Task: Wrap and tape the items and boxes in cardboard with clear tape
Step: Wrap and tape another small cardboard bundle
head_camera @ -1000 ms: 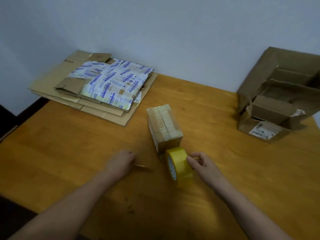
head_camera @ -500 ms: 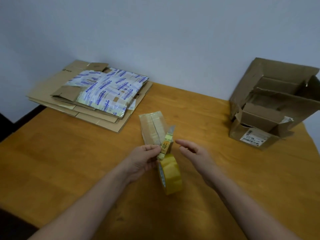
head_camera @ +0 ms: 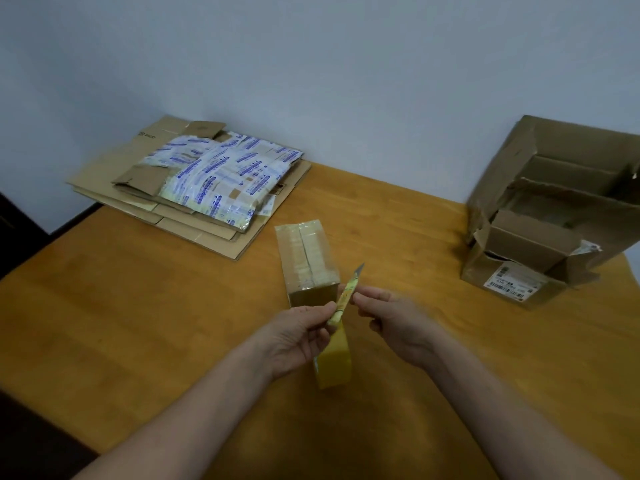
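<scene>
A small cardboard box, wrapped in clear tape, lies on the wooden table just beyond my hands. My left hand pinches the lower end of a yellow utility knife, whose blade points up and away. My right hand pinches the knife's middle from the right. A yellow-looking roll of tape stands on edge on the table under my hands, partly hidden by the left hand.
Flattened cardboard sheets with a printed plastic mailer on top lie at the back left. A torn open carton stands at the back right near the table's edge. A wall runs behind the table.
My left hand lifted the knife off the table and raised it in front of the box. My right hand left the tape roll and came to grip the knife.
</scene>
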